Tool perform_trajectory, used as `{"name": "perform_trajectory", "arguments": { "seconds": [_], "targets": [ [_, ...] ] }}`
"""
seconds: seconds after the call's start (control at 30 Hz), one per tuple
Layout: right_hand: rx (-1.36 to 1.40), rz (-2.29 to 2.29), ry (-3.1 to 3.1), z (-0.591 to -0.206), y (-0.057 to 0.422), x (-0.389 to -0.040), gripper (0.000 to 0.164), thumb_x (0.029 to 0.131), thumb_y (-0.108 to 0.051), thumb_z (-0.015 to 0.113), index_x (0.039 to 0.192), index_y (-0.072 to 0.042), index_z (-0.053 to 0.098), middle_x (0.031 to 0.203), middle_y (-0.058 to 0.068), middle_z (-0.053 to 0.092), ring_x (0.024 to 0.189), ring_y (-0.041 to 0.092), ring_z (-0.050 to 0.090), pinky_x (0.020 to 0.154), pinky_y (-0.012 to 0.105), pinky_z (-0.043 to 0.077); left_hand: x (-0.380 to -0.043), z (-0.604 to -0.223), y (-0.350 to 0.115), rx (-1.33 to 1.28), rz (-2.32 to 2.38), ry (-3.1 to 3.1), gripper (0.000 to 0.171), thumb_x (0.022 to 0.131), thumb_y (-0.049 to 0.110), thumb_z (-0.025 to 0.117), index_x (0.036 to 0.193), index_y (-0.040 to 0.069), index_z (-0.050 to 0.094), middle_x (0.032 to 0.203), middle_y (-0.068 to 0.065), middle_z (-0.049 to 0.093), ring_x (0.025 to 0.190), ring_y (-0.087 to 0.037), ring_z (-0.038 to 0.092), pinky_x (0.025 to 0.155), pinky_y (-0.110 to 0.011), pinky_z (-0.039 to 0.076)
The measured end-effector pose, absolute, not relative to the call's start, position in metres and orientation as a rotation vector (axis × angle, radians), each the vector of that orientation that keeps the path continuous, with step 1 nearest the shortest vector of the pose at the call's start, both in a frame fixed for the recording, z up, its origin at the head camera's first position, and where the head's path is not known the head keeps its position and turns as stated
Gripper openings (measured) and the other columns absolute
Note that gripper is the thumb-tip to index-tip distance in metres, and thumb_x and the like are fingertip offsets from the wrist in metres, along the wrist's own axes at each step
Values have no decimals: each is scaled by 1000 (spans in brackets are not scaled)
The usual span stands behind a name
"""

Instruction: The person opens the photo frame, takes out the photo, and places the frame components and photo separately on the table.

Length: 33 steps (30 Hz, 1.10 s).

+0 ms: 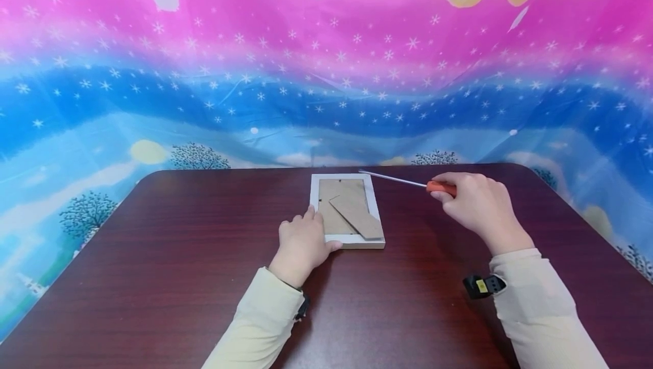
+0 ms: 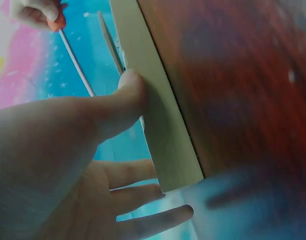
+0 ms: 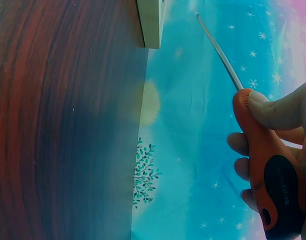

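Note:
A white picture frame [image 1: 374, 203] lies face down on the table, its brown backing board [image 1: 340, 189] and slanted stand flap [image 1: 359, 217] showing. My left hand [image 1: 301, 241] holds its near left corner, thumb on the near edge and fingers along the left side. In the left wrist view the thumb bends over the frame's pale edge [image 2: 158, 100]. My right hand [image 1: 479, 204] grips a screwdriver with an orange and black handle [image 3: 265, 145], thumb along the handle. The thin metal shaft [image 1: 395, 178] points left, its tip above the frame's far right corner.
The dark red-brown wooden table [image 1: 178, 278] has rounded far corners. Behind it hangs a pink and blue backdrop cloth [image 1: 285, 74] with snowflakes and trees. A black strap device [image 1: 483, 287] sits at the right wrist.

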State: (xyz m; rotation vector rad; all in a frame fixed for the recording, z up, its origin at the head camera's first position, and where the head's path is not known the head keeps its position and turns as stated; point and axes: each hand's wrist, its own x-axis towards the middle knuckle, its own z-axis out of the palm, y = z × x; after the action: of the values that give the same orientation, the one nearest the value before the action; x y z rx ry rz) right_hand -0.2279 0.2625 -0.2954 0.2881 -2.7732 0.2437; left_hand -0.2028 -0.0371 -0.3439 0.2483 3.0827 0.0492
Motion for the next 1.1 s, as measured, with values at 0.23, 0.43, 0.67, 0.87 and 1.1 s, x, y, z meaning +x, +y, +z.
{"name": "perform_trajectory", "arguments": {
  "seconds": [0.23, 0.43, 0.67, 0.87, 1.1],
  "targets": [
    [294, 246, -2777, -295, 260, -227, 35, 86, -22, 72, 119, -10, 71, 86, 13, 72, 66, 28, 59, 55, 45, 45, -194, -344, -24, 282, -97, 3147, 83, 86, 65, 63, 134, -2, 57, 130, -15, 58, 108, -29, 60, 87, -44, 47],
    [297, 240, -2776, -296, 259, -227, 34, 86, -22, 72, 118, -10, 72, 85, 12, 72, 65, 26, 59, 54, 44, 45, -195, -340, -27, 294, -25, 3138, 78, 84, 66, 65, 126, -1, 62, 112, -13, 59, 104, -29, 59, 85, -43, 47],
    [328, 239, -2784, -296, 254, -228, 32, 86, -23, 71, 117, -14, 72, 89, 11, 72, 69, 28, 61, 57, 46, 46, -204, -340, -43, 275, 208, 3063, 86, 80, 62, 73, 139, 2, 53, 140, -15, 51, 124, -32, 51, 92, -50, 46],
    [379, 242, -2775, -299, 246, -228, 32, 87, -23, 71, 117, -14, 73, 93, 11, 73, 73, 28, 62, 59, 47, 47, -211, -341, -57, 303, 370, 2966, 93, 80, 58, 75, 149, 6, 43, 156, -17, 35, 137, -36, 40, 101, -57, 39],
    [433, 223, -2779, -304, 238, -229, 30, 87, -24, 72, 116, -16, 74, 92, 8, 73, 69, 23, 59, 56, 42, 46, -214, -338, -64, 365, 444, 2930, 91, 79, 55, 78, 148, 6, 45, 156, -12, 36, 139, -33, 39, 103, -57, 37]
  ]
}}
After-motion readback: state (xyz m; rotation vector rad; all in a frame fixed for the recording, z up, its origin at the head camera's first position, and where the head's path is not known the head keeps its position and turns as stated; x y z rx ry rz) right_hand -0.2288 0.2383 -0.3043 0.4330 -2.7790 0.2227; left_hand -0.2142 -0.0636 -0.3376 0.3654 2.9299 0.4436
